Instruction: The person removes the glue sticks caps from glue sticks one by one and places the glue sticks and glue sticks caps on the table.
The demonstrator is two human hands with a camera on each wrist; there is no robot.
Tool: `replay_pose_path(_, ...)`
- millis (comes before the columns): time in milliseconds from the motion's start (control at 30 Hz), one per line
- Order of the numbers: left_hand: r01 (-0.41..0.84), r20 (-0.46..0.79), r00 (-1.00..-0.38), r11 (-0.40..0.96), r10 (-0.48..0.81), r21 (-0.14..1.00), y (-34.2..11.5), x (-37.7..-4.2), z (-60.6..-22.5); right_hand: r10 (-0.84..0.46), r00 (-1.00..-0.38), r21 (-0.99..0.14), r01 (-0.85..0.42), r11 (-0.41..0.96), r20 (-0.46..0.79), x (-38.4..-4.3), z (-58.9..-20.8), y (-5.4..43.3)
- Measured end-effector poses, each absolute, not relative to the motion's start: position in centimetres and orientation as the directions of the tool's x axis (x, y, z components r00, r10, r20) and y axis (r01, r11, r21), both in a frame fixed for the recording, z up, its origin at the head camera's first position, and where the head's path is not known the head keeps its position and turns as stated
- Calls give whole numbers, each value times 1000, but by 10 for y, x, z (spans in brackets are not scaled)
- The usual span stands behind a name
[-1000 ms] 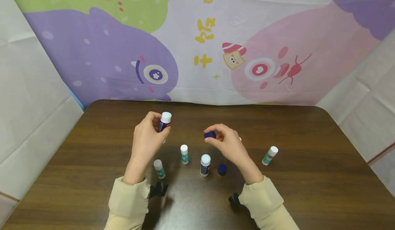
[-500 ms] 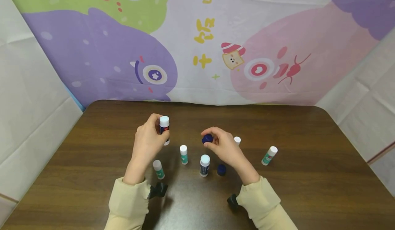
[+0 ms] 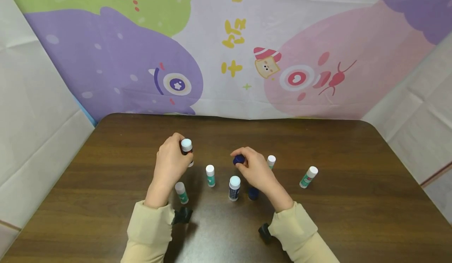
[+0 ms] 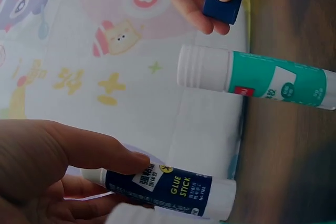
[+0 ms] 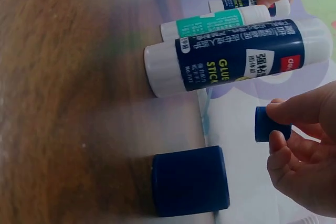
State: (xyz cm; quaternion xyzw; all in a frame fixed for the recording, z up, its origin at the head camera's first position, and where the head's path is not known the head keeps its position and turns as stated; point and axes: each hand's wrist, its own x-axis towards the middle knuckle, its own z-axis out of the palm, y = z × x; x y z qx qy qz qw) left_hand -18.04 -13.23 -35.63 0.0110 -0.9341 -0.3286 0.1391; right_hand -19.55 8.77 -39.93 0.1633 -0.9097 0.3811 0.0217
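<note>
My left hand (image 3: 169, 161) grips a navy glue stick (image 3: 186, 145) with a white top, upright at the far left of the group. Whether its base touches the table I cannot tell. Between thumb and fingertips my right hand (image 3: 257, 170) pinches a small dark blue cylinder (image 5: 270, 124) that looks like a cap, held above the table. A second dark blue piece (image 5: 190, 182) of the same look stands on the table, partly behind the right wrist in the head view. Left of it, another navy glue stick (image 3: 234, 190) stands upright between the hands.
Green glue sticks with white caps stand around: one (image 3: 210, 176) near the left hand, one (image 3: 181, 193) by the left wrist, one (image 3: 271, 161) partly behind the right hand, one (image 3: 308, 177) farther right. A printed cloth (image 3: 229, 98) hangs behind the brown table (image 3: 353, 216).
The left hand has lowered its glue stick toward the table. My right hand has shifted slightly left and down with the blue piece, uncovering the green glue stick behind it.
</note>
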Motion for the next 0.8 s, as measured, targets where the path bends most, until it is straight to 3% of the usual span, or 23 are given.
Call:
replay_pose_path(400,-33,88,-991,822,-101,568,-134,-183,-362,-316,-945,-653,-289,700,79,-195,-403,86)
replay_pose_path(800,0,109,-992,838,-71,545,-135,-186,-367,-276,-960,-648,-238,723,45,-196,-406,85)
